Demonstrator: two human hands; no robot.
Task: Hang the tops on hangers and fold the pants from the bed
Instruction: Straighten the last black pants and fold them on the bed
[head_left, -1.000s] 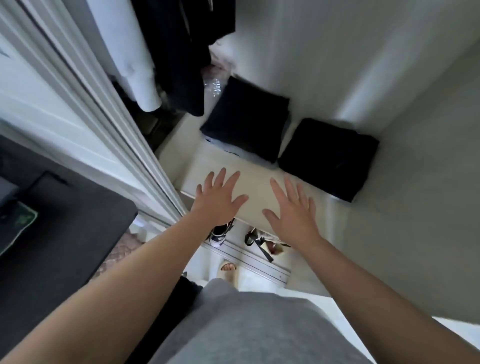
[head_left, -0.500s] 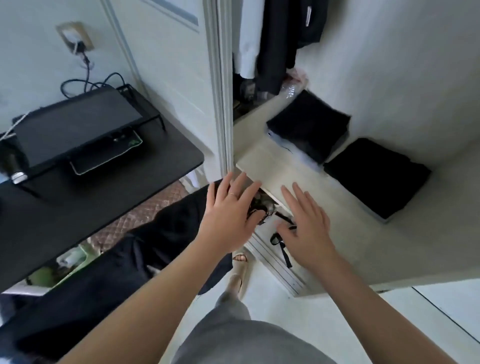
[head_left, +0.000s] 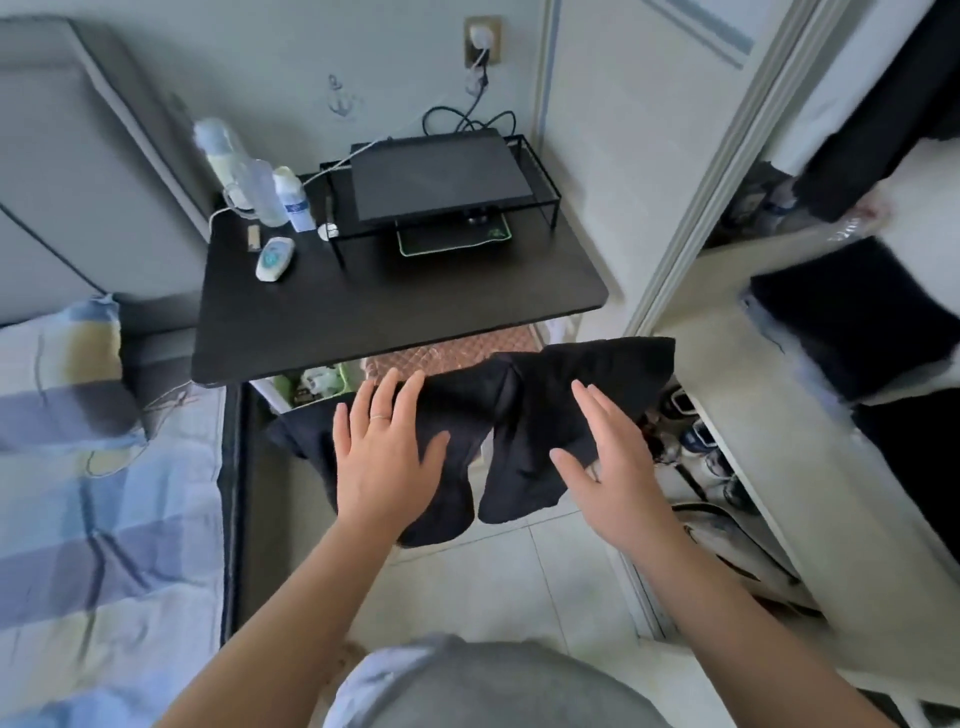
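Head view: my left hand and right hand are spread flat and empty by a draped black garment, likely pants. Folded piles sit on the shelf, so this one seems left to fold.

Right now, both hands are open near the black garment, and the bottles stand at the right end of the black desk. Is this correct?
Not quite. The bottles stand at the left end of the black desk, as the head view shows. The rest holds: the left hand and the right hand are open near the black garment.
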